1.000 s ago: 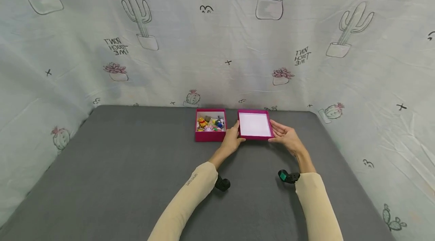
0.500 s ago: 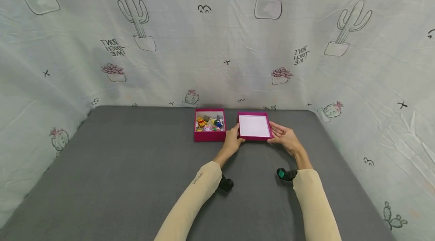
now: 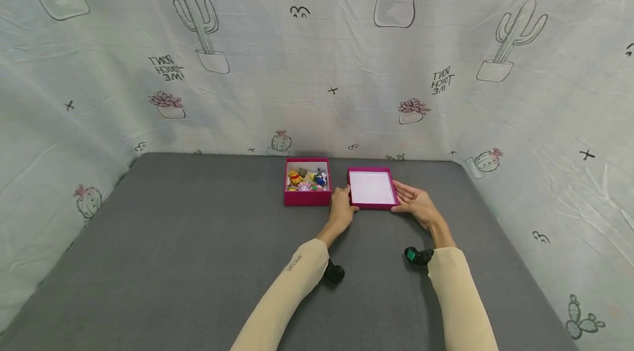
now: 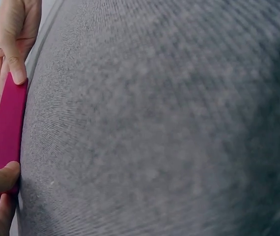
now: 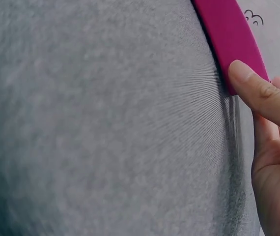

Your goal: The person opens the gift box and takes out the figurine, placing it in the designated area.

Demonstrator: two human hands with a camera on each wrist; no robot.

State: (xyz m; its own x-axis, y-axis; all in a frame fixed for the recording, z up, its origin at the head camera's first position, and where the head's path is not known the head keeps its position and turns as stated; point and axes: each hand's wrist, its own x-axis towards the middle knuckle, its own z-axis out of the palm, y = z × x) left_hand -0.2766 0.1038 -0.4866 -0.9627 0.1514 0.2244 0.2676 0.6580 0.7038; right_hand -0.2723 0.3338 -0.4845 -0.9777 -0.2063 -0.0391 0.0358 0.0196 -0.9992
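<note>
A magenta box lid [image 3: 371, 187] lies with its white inside facing up, close over the grey table. At its near left corner my left hand [image 3: 340, 209] grips it, thumb on the front wall and fingers along the left side. My right hand [image 3: 418, 208] holds the near right corner, with its thumb [image 5: 263, 93] on the front wall. In the left wrist view both hands show at the two ends of the lid's magenta front wall [image 4: 10, 125]. Just left of the left hand stands the matching magenta box [image 3: 307, 198], with several small toy figures [image 3: 307, 180] inside.
The grey table [image 3: 198, 252] stretches out in front and to both sides. A pale cloth [image 3: 247, 65] printed with cacti hangs behind it and along the sides. Black devices [image 3: 418, 256] are worn at both wrists.
Both hands have moved the lid a little toward me, and it now sits slightly nearer than the box. The box and its toy figures have stayed in place.
</note>
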